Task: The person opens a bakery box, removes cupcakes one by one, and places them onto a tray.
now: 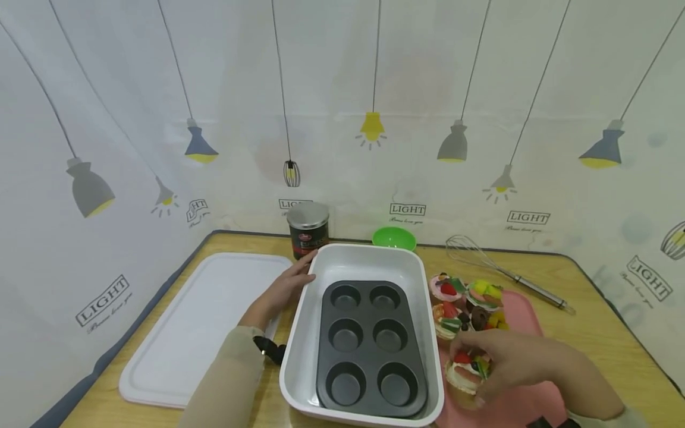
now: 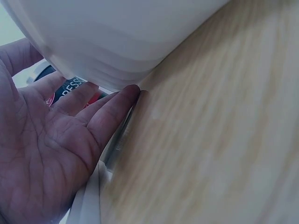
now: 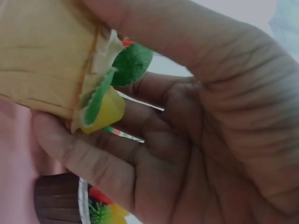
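My right hand (image 1: 516, 362) pinches a fruit-topped cupcake (image 1: 464, 375) between thumb and fingers, above a pink tray (image 1: 527, 315). In the right wrist view the cupcake's tan case (image 3: 42, 60) shows, with green leaves and a yellow piece on top. On the pink tray beside the hand stand several more decorated cupcakes (image 1: 448, 288). My left hand (image 1: 283, 291) touches the left wall of a deep white baking dish (image 1: 299, 356), fingers fairly straight (image 2: 46, 140). Inside that dish lies a dark muffin pan (image 1: 369, 351), its cups bare.
A white cutting board (image 1: 198, 333) lies to the left. Behind the dish stand a dark espresso tin (image 1: 308, 232) with a silver lid and a green bowl (image 1: 394, 239). A whisk (image 1: 514, 276) lies at the back right. A lamp-printed cloth (image 1: 332, 77) hangs behind the table.
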Demonstrator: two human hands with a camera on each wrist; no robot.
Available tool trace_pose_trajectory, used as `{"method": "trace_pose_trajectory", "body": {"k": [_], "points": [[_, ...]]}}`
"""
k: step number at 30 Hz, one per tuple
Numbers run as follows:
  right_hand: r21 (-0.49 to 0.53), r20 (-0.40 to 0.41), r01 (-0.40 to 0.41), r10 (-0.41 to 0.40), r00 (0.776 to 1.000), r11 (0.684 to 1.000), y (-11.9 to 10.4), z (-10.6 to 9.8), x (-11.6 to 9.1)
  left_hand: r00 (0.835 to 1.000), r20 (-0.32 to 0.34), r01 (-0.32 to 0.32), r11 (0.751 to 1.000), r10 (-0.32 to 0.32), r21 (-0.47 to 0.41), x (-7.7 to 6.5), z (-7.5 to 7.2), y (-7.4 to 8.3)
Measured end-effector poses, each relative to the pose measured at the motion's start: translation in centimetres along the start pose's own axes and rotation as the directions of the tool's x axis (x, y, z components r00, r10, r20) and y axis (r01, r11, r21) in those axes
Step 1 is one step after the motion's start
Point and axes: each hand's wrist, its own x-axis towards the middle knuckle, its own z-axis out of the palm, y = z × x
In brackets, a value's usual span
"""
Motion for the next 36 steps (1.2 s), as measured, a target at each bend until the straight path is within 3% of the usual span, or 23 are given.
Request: {"method": "trace_pose_trajectory", "body": {"k": [6, 15, 24, 32, 36], "points": [[-0.018, 0.008, 0.016, -0.016, 1.0, 1.0, 0.1, 0.5, 0.4, 1.0, 0.01, -0.017, 1.0, 0.017, -0.016, -0.2, 0.0, 0.0], [0.014, -0.001, -0.059, 0.059, 0.998, 0.998, 0.1, 0.0, 0.5, 1.0, 0.009, -0.019, 1.0, 0.019, -0.008, -0.5, 0.0, 0.2], [0.026, 0.014, -0.084, 0.084, 0.996, 0.996, 0.5, -0.2, 0.4, 1.0, -0.001, 0.002, 1.0, -0.002, 0.012, -0.4, -0.2, 0.0], [0.084, 0.032, -0.086, 0.084, 0.996, 0.993, 0.7, -0.3, 0.6, 1.0, -0.013, 0.007, 0.999, -0.007, 0.04, -0.4, -0.4, -0.4], [0.117, 0.029, -0.041, 0.038, 0.999, 0.992, 0.9, -0.5, 0.3, 0.999, -0.022, 0.031, 0.997, -0.03, 0.07, -0.6, -0.4, -0.5]]}}
